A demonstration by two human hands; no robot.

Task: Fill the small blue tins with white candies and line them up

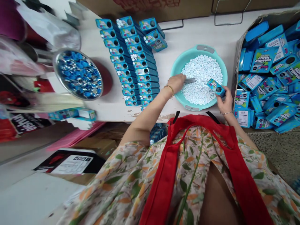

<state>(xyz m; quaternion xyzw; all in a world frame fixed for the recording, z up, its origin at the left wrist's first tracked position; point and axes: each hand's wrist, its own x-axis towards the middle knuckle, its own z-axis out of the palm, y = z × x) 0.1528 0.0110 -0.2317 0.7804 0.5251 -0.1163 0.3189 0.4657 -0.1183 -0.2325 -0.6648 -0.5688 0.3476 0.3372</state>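
Observation:
A turquoise plastic basin point(174, 67) holds a heap of small white candies point(203, 75). At the basin's left rim my left hand point(177, 83) is closed around a small metal scoop point(190, 80), whose end lies over the candies. On the other side, my right hand point(225, 101) grips a small blue candy box point(215, 87), held tilted over the right part of the basin with its dark round opening facing up. Just left of the basin, rows of similar blue boxes point(142, 64) stand on the white table; white candies show in several openings.
A metal bowl point(102, 86) of blue and silver caps point(79, 75) sits at the left. At the right, a cardboard carton point(239, 43) is heaped with blue boxes point(264, 59). Behind the basin are a large cardboard box point(150, 11) and wire stands point(228, 24). Flattened blue boxes point(72, 114) lie near the front-left edge.

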